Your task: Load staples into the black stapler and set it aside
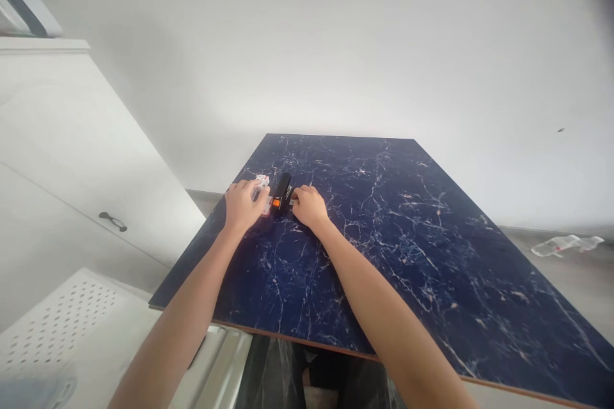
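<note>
My left hand [244, 206] is at the left part of the dark blue marbled table [384, 223]. Its fingers curl over a small white box with red print [262, 179], and a second white and red piece [266, 208] shows below the thumb. Between my hands lies a black object [283, 188] with an orange part on its near end; its exact kind is unclear. My right hand [311, 206] rests just right of it, fingers bent and closed, with a small pale bit at the fingertips that I cannot identify.
A white cabinet [71, 160] with a dark handle [112, 222] stands at the left. Below it is a white perforated surface [71, 319]. A pale wall [336, 45] rises behind the table. A clear plastic item [566, 244] lies on the floor at the right.
</note>
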Motion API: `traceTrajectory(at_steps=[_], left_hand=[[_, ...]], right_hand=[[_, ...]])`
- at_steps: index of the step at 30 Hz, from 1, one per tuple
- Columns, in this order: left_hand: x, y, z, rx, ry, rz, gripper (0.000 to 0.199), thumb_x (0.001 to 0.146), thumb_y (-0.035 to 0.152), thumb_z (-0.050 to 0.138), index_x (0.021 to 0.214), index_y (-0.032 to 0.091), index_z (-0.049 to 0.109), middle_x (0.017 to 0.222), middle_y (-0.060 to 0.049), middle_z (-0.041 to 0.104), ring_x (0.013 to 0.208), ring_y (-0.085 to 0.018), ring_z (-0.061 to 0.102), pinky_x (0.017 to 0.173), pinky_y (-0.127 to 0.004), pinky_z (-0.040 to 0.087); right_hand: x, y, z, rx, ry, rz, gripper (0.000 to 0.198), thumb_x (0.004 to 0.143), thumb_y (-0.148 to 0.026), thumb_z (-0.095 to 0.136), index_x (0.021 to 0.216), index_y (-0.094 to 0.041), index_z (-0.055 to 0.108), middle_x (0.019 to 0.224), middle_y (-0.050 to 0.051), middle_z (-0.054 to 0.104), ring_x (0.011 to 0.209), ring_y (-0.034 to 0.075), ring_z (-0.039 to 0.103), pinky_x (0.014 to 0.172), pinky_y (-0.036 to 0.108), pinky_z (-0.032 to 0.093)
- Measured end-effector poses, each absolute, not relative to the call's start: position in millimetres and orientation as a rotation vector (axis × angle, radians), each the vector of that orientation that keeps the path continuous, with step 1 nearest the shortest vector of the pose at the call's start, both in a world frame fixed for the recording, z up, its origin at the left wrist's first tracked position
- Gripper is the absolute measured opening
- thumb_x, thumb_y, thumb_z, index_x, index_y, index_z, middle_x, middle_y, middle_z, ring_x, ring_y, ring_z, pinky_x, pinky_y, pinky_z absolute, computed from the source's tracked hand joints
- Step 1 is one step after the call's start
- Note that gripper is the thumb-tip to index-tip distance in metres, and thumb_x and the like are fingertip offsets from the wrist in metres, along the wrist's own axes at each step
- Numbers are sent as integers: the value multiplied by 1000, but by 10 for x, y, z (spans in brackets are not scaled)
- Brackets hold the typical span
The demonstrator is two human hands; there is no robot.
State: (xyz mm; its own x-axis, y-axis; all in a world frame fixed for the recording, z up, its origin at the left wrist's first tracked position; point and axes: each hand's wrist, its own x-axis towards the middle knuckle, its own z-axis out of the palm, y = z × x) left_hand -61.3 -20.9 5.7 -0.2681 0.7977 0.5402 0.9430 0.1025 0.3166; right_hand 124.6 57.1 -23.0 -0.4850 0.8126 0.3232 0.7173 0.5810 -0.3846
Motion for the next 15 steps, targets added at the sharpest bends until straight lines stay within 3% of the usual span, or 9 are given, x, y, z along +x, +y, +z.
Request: traceTrajectory(at_steps=[4, 10, 15], left_hand=[[-723, -187, 40, -1562, -2195, -957, 30, 98, 34, 47, 113, 23, 71, 113, -8, 72, 110, -29, 61, 99, -42, 44], [-898, -191, 4, -1583, -2516, -781, 39, 87, 33, 61, 124, 26, 67, 113, -7, 75, 101, -29, 68, 84, -37, 50], [-994, -216, 11, -1491, -2570, -683, 27, 89, 32, 55, 107, 27, 75, 108, -8, 76, 101, -33, 68, 82, -42, 51]], right_hand=[[1246, 580, -224, -1224, -2340, 275, 27, 90, -13, 48, 102, -21, 71, 107, 9, 67, 102, 25, 57, 87, 33, 47], [1257, 590, -219, -1225, -2339, 309, 28, 90, -12, 48, 102, -21, 71, 108, 8, 67, 103, 24, 58, 87, 32, 47], [1268, 597, -216, -1212, -2337, 340, 28, 89, -12, 47, 101, -21, 71, 108, 9, 68, 103, 24, 58, 87, 33, 46]])
